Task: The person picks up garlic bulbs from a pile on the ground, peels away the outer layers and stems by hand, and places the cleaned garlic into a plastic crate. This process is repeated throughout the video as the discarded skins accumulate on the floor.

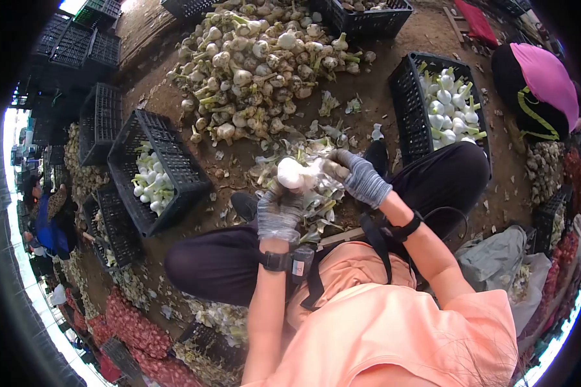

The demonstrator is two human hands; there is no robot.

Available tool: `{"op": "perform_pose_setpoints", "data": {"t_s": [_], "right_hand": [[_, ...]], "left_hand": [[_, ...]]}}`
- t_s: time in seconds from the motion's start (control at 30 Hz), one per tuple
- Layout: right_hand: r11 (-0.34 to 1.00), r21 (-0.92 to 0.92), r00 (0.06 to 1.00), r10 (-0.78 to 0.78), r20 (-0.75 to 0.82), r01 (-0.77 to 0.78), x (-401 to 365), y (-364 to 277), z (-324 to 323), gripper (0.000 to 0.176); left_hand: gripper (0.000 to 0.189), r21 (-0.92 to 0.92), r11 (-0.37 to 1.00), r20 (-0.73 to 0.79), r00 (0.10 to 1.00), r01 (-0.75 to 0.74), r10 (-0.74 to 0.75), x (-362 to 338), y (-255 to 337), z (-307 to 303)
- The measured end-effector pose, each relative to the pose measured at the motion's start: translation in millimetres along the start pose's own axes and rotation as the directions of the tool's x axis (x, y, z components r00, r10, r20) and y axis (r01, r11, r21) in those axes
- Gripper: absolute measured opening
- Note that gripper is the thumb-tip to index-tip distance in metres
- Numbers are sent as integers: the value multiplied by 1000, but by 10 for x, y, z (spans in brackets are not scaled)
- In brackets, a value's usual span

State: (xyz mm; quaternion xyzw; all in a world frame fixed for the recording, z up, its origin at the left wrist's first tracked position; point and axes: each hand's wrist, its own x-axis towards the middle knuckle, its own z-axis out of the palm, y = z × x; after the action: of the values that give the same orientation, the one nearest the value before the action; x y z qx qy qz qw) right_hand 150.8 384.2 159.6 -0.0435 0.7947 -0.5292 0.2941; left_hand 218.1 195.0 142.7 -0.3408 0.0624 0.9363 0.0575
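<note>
A white garlic bulb is held up in the fingers of my left hand, which wears a grey knit glove. My right hand, gloved the same way, is closed just to the right of the bulb. Its fingertips are blurred, and what they pinch, perhaps stem or skin, cannot be made out. Below and behind both hands lies a litter of peeled garlic skins. Beyond it rises a large pile of untrimmed garlic with soil-stained skins and stems.
A black crate of clean white garlic stands at right, another black crate with fewer bulbs at left. More crates stack farther left. A person in pink bends at far right. Red mesh sacks lie at lower left.
</note>
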Motion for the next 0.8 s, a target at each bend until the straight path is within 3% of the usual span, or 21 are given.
{"op": "perform_pose_setpoints", "data": {"t_s": [0.03,0.07,0.13,0.17,0.2,0.27,0.33,0.37,0.43,0.47,0.53,0.57,0.6,0.67,0.73,0.8], "right_hand": [[967,242,997,-81,2,78,154,371,171,41],[966,246,996,-84,4,80,113,273,202,41],[987,-116,992,-117,-54,110,33,65,312,53],[935,-316,957,-225,-182,160,10,79,351,56],[844,-510,895,-347,-281,167,9,99,362,59],[883,-391,868,-391,-307,259,63,164,238,50],[961,-103,946,-271,-179,256,84,183,90,46],[961,-99,944,-274,-182,259,47,159,88,46],[869,-494,944,-192,-269,36,-21,76,159,40],[871,-488,945,-205,-254,57,-5,120,202,40],[866,-447,759,-444,-477,225,78,336,283,34],[949,-63,826,-301,-477,310,121,415,289,31],[970,-33,860,-229,-457,241,109,425,244,31],[962,-154,827,-272,-491,225,-6,273,159,31],[968,16,878,-221,-424,252,-3,288,151,32],[903,-30,842,-412,-347,429,101,427,233,38]], "left_hand": [[26,3,1000,-28,999,-24,24,-3,-16,-21],[26,6,1000,-29,999,-29,29,-24,-22,-49],[20,179,982,25,998,-61,58,-57,-82,-91],[19,260,963,63,997,-67,52,-73,-170,-68],[17,673,701,106,968,-237,226,-202,-208,-76],[21,414,854,-184,890,-315,417,-161,-262,-65],[26,525,718,-172,769,-457,616,-222,-290,-20],[26,541,678,-138,742,-498,656,-219,-277,-89],[26,579,618,-73,721,-533,689,-242,-326,-93],[25,608,560,-12,699,-562,715,-255,-339,-81],[28,599,613,-63,733,-516,678,-293,-383,-10],[25,561,664,-150,727,-495,670,-347,-454,139],[23,515,714,-239,720,-475,651,-388,-493,242],[20,425,810,-201,830,-405,520,-359,-426,164],[19,386,815,-186,828,-433,529,-261,-412,-25],[20,411,782,-191,794,-469,577,-262,-413,-109]]}}
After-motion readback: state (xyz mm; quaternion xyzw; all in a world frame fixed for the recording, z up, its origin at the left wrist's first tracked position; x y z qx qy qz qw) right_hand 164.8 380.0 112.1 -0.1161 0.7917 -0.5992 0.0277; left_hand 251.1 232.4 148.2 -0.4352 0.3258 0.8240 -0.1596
